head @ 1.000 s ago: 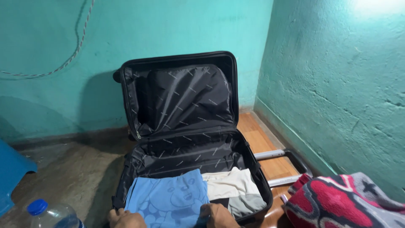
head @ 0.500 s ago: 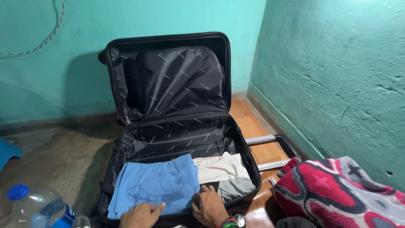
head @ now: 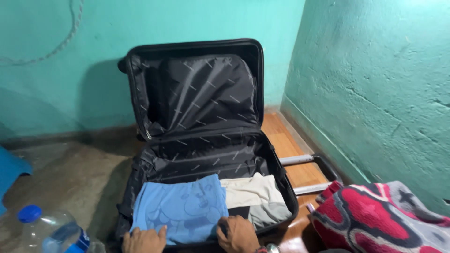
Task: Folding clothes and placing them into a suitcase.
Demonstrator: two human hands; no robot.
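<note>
At the near edge of the open black suitcase [head: 201, 154], the left hand [head: 144, 239] lies flat and the right hand's [head: 238, 233] fingers curl on a folded blue shirt [head: 180, 208]. Pressing unevenly could rumple it against the cream garment [head: 253, 192].

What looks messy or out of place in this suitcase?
Nothing much stands out. The folded blue shirt lies flat in the suitcase under both hands, left hand and right hand; the cream cloth beside it is slightly rumpled.
</note>
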